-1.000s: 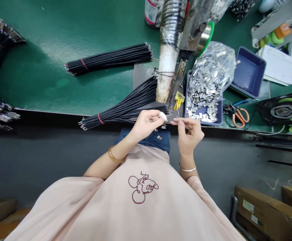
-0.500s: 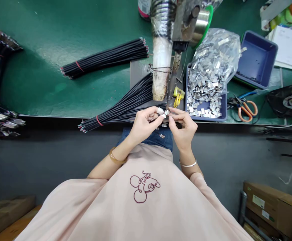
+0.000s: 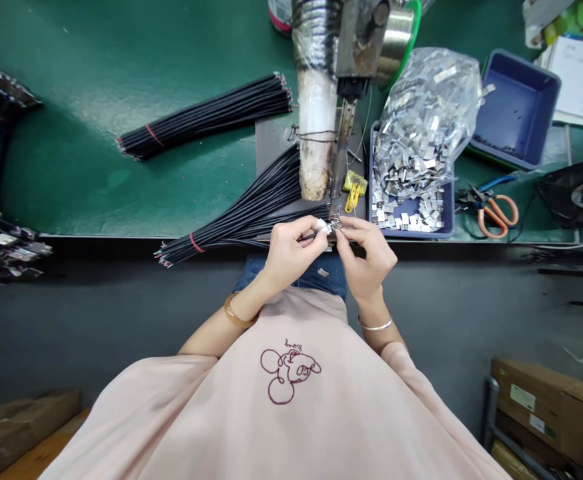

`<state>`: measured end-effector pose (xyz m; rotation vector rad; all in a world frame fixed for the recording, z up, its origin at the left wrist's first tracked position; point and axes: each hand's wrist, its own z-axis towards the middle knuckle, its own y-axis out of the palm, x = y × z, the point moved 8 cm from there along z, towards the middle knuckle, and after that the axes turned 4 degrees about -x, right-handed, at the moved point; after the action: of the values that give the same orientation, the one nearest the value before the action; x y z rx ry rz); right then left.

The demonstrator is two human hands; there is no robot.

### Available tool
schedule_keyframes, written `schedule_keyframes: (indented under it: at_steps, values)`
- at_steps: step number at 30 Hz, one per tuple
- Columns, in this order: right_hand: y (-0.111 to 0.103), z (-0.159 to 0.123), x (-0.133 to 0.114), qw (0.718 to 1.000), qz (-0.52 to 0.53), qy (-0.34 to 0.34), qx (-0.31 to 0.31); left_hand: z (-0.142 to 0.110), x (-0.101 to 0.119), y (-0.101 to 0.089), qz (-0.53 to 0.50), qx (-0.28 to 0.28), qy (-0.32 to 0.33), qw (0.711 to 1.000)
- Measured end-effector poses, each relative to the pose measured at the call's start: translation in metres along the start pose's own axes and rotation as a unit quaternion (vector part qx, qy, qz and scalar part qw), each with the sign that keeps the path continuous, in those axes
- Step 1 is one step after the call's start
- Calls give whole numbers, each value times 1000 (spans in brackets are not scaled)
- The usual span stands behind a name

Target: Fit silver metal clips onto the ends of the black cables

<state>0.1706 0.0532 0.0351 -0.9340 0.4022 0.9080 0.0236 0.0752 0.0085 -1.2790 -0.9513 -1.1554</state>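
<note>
My left hand [image 3: 291, 252] pinches a thin black cable [image 3: 309, 237] close to its end. White wrapping covers its index fingertip. Between thumb and index finger, my right hand [image 3: 369, 257] grips a small silvery metal connector [image 3: 335, 224], which meets the cable end at my left fingertips. Whether the two are joined is too small to tell. Just above my fingertips, the narrow metal arm of a soldering iron [image 3: 340, 157] points down. A banded bundle of black cables [image 3: 251, 203] lies left of my hands, its right end partly behind the white nozzle [image 3: 316, 120].
Right of my hands sits a blue tray [image 3: 445, 229] with a plastic bag of metal connectors [image 3: 429, 110]. Beyond are orange-handled pliers [image 3: 496, 217] and another blue tray [image 3: 526, 110]. A yellow clip [image 3: 354, 190], solder spool [image 3: 399, 40] and second cable bundle [image 3: 206, 115] are nearby.
The black cable now shows between my left fingers, where it was not visible before. Both hands stay almost in place, with the fingertips slightly shifted around the connector.
</note>
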Motion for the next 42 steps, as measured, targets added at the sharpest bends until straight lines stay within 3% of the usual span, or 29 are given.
schedule_keyframes:
  at_steps: [3,7,16,27,34,37,40,42]
  values:
    - [1,1,-3,1000,-14,-22,0,4,-6,2,-65,-12,-33,997]
    - [4,4,2,999,31,9,-14,9,-8,2,-103,-20,-37,994]
    - [5,12,-1,999,41,28,-15,11,-10,-3,-104,-3,-51,993]
    - [4,6,0,995,78,28,-47,12,-18,2,-147,-34,-98,984]
    - [-1,3,6,994,76,57,-46,7,-13,8,-106,-70,-78,989]
    - [-25,3,15,993,68,89,34,-4,-7,16,-6,-159,-35,987]
    - [-72,2,12,975,-4,51,216,-24,-6,30,131,-289,32,948]
    - [-91,7,15,966,-51,52,248,-35,-10,32,177,-324,56,928]
